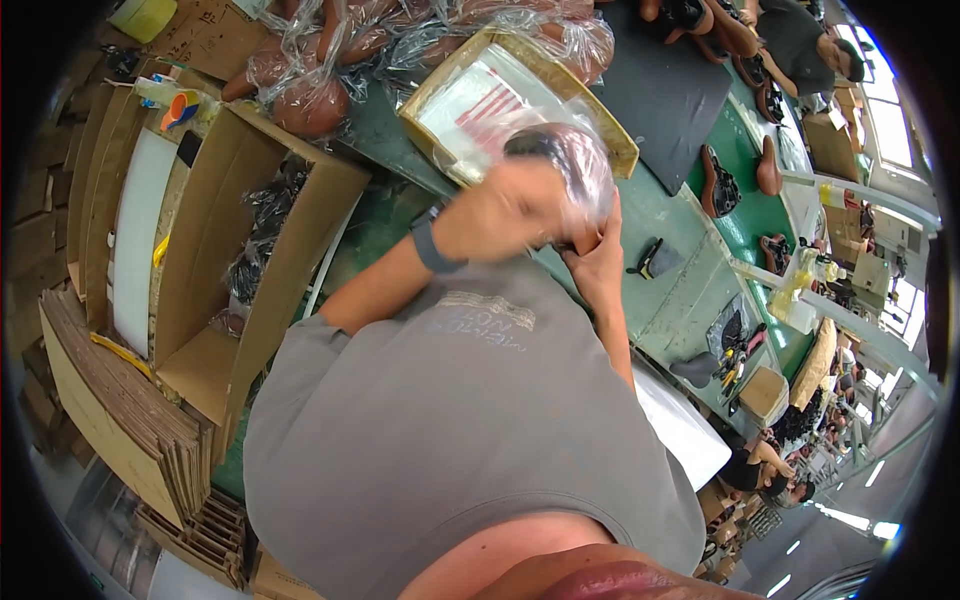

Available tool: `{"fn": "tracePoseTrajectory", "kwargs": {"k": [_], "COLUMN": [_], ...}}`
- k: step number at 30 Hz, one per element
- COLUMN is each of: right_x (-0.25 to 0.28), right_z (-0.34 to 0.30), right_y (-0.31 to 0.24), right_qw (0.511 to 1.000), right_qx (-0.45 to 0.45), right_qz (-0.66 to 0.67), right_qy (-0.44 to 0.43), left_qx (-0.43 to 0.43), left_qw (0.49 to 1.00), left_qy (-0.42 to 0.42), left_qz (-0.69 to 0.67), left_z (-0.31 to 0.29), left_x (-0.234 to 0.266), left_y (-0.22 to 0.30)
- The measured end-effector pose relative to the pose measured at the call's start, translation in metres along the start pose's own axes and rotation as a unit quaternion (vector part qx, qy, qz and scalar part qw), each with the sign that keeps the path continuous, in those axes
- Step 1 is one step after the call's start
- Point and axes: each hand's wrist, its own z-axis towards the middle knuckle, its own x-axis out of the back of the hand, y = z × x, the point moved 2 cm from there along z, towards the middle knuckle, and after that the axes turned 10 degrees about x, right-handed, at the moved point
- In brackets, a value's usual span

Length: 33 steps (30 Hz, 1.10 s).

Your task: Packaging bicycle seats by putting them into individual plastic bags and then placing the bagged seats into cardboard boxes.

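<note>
In front of my chest is a bicycle saddle (535, 143), brown and black, inside a clear plastic bag (592, 172). My left hand (510, 208), with a dark band on its wrist, is blurred by motion; its fingers look curled against the bag at the near side. My right hand (598, 265) grips the saddle's lower end from the right, its fingers partly hidden by the bag. Just behind them a yellow tray (622, 150) holds a stack of flat clear bags (490, 95) with red print.
Bagged brown saddles (310, 105) pile up at the far left of the green table (660, 310). An open cardboard box (215, 280) with dark wrapped pieces stands left. A black mat (665, 90), loose saddles (720, 185) and tools (738, 355) lie right. Other people (800, 50) work farther off.
</note>
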Motion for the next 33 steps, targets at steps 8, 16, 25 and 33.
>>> {"fn": "tracePoseTrajectory", "kwargs": {"k": [8, 16, 25, 33], "right_x": [-0.019, 0.018, 0.095, 0.222], "right_z": [0.063, 0.107, 0.181, 0.353], "right_y": [-0.024, -0.038, 0.106, 0.148], "right_qw": [0.952, 0.937, 0.948, 0.94], "right_qx": [0.056, 0.197, -0.022, 0.088], "right_qz": [0.3, 0.201, 0.313, 0.13], "right_qy": [-0.007, -0.207, -0.043, 0.303], "left_qx": [0.118, 0.172, 0.398, 0.439], "left_qw": [0.965, 0.885, 0.808, 0.662], "left_qy": [0.22, 0.409, 0.29, 0.597], "left_qz": [-0.081, -0.14, 0.323, 0.113], "left_z": [-0.018, 0.017, -0.07, 0.045], "left_x": [0.015, 0.19, 0.314, 0.187], "left_y": [-0.061, -0.221, -0.43, -0.36]}}
